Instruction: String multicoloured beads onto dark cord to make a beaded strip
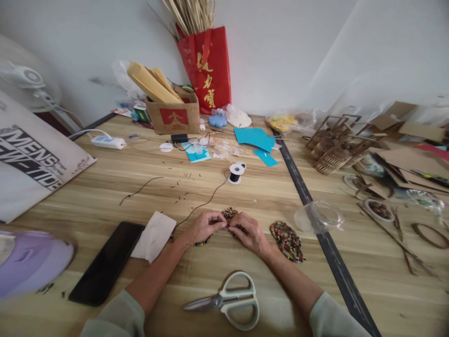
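Observation:
My left hand and my right hand meet at the middle of the table, fingertips pinched together over a multicoloured bead string. Its beads show behind and between my fingers, and a short stretch curves out below my left hand. The exact bit pinched is hidden. A thin black cord runs from a white spool down toward my left wrist. Right of my right hand lies a coiled heap of bead strings. White-handled scissors rest between my forearms, blades pointing left.
Left are a black phone, white paper and a purple object. Cord snippets lie beyond my hands. Farther back stand a cardboard box and a red bag. Small woven baskets and clear tubing are right.

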`<state>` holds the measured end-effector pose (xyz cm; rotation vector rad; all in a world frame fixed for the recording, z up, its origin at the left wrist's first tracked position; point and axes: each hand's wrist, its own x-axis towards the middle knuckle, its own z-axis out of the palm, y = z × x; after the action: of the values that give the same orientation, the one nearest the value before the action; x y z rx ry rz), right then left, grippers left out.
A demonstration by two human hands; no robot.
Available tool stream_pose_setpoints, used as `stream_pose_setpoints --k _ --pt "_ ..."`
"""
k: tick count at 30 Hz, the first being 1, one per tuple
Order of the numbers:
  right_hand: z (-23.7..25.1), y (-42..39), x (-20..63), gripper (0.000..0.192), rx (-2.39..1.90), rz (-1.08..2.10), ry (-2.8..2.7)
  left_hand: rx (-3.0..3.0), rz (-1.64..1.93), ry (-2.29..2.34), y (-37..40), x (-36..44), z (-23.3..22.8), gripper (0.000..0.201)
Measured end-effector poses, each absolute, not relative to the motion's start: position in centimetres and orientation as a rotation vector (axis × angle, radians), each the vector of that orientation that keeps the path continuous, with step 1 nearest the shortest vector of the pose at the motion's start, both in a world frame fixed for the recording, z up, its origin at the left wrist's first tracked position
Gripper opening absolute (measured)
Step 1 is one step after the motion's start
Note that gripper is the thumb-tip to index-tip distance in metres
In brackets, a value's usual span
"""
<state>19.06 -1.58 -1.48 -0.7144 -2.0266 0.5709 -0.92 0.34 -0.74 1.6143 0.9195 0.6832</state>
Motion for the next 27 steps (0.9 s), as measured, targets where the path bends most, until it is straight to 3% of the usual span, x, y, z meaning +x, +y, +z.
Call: stream_pose_setpoints --k 10,27 --pt "-1.4 -2.0 19.2 0.014 -0.690 0.421 -2.126 1.535 0.680 0.906 0.6 -1.1 -0.4 0.025" --pt "-1.5 -2.1 19.1 0.011 -0.756 0.437 -2.085 1.505 0.685 0.841 0.4 -1.0 -0.8 0.018"
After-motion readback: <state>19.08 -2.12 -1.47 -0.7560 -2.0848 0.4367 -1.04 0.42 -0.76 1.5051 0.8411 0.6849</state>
